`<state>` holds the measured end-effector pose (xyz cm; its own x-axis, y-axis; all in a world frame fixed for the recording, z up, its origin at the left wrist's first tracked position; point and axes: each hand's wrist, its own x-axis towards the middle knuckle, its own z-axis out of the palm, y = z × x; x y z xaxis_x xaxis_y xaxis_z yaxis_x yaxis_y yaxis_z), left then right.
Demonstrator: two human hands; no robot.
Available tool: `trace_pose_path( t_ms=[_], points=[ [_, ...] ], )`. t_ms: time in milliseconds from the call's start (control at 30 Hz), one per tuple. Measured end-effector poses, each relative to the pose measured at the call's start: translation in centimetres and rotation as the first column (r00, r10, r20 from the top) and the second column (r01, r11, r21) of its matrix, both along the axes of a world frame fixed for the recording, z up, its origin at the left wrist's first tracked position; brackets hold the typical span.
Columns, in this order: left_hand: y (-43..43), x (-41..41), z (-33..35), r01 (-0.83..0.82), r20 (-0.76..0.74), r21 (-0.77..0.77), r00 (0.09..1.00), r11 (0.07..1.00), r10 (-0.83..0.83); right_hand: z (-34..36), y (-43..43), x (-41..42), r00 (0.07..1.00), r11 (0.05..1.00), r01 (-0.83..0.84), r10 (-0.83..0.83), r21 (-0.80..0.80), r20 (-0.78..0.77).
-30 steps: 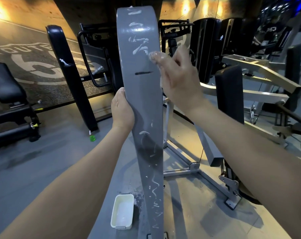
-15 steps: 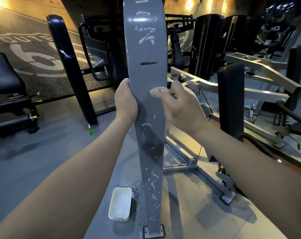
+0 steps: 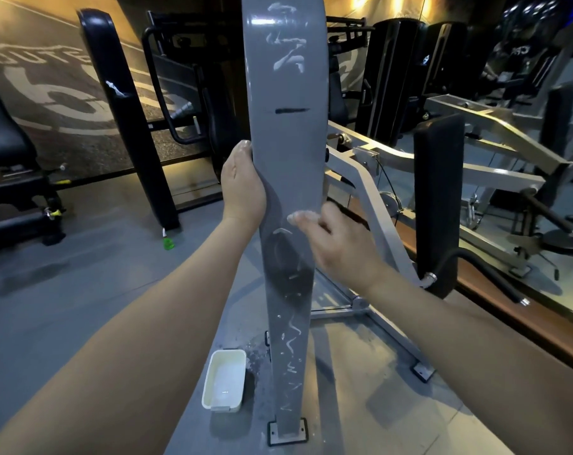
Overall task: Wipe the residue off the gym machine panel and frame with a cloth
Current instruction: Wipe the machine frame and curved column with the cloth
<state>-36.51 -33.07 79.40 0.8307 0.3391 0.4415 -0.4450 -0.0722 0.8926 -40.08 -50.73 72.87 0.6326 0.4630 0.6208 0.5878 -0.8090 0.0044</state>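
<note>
The left hand's (image 3: 244, 185) fingers were clamped round the left edge of the upright grey panel (image 3: 288, 142). The right hand's (image 3: 341, 247) fingers, close together, touched its face mid-height, white at the blurred tips; grip unclear.

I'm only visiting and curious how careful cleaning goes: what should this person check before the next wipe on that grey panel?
1. Is the panel steadied: ok, the left hand grips its left edge.
2. Is the right hand in contact: ok, its fingertips touch the panel face.
3. Is a cloth under them: cannot tell, only something whitish shows.
4. Is the upper residue gone: not ok, white streaks show.
5. Is the lower residue gone: not ok, streaks show near the base.
6. Is the tub upright: ok, on the floor.
</note>
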Motion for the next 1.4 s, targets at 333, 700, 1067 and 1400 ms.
trace_pose_path(
  t_ms=[333,700,1067,1400],
  points=[
    [0.1,-0.2,0.0,-0.035,0.0,0.057,0.999,0.998,0.035,1.7,0.2,0.1,0.98,0.99,-0.036,0.008,0.136,0.2],
    [0.0,-0.1,-0.1,-0.006,0.011,0.03,1.0,1.0,0.005,4.0,-1.6,1.2,0.965,0.995,-0.055,0.033,0.077,0.259],
    [1.6,-2.1,0.1,0.05,-0.084,0.174,0.996,0.984,-0.036,-2.3,-1.7,-2.3,0.991,0.995,-0.059,0.069,0.086,-0.112],
    [2.8,-10.6,-9.6,0.22,-0.397,-0.178,0.876,0.959,-0.275,-2.4,1.0,-6.5,0.794,0.702,0.136,0.345,0.699,-0.5]
  ],
)
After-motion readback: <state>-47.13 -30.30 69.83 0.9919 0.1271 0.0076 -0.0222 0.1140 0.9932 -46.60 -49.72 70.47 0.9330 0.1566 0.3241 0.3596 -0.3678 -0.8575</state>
